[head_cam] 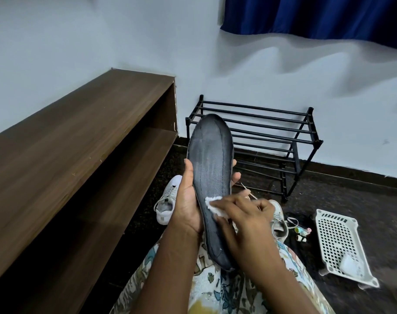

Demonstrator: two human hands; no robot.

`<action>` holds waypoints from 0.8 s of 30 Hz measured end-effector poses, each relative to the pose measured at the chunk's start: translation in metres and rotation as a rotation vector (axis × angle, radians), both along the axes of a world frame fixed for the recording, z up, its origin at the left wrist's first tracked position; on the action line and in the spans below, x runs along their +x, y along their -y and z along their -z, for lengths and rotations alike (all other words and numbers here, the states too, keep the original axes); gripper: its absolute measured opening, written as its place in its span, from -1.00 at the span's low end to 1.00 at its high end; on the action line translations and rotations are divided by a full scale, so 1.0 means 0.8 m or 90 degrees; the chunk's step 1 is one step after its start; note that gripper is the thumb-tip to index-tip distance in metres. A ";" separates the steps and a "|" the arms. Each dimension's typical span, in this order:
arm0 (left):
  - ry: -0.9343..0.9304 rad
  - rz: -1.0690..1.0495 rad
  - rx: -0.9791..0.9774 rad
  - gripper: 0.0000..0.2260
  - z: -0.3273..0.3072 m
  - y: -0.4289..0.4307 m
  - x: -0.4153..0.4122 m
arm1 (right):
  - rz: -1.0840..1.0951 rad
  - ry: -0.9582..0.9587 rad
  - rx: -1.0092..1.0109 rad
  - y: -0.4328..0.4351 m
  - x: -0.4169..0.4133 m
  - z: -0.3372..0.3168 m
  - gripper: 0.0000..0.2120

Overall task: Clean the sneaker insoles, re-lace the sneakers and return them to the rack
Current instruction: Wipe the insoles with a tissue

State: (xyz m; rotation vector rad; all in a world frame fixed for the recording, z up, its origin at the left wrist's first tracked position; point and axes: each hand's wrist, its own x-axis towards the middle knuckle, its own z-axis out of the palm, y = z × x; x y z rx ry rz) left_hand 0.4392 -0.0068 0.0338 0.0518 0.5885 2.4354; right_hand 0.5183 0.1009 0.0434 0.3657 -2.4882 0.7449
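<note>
Since wiping an insole is the step in hand, entries run by size: rack [261, 141], black, at the wall beyond the lap; insole [212, 159], dark grey, held toe-up over the lap, with a pale patch across its middle; left sneaker [168, 200] and right sneaker [278, 220], white, on the floor either side; left hand [188, 200], thumb on one edge and fingers wrapped behind to the other; right hand [245, 216], fingers bunched, pinching the cloth [212, 203] against the lower half. Recommended: long strokes heel to toe, backing kept behind the pressed spot, cloth turned to a clean face, pale patch and edges included.
</note>
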 end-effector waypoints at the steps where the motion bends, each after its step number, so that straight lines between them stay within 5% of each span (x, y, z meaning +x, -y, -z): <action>1: -0.002 -0.020 0.014 -0.23 -0.001 -0.001 -0.001 | -0.020 0.001 -0.004 -0.002 0.008 0.000 -0.79; 8: -0.037 -0.049 0.058 -0.25 -0.008 -0.003 0.000 | -0.151 0.005 -0.090 -0.017 0.048 0.021 -0.79; 18: -0.082 0.015 0.041 -0.21 -0.015 0.006 -0.002 | -0.234 0.029 -0.026 -0.011 -0.007 0.010 -0.74; 24: -0.113 0.094 0.015 -0.17 -0.023 0.004 0.016 | -0.101 -0.074 -0.033 0.003 -0.034 -0.015 -0.80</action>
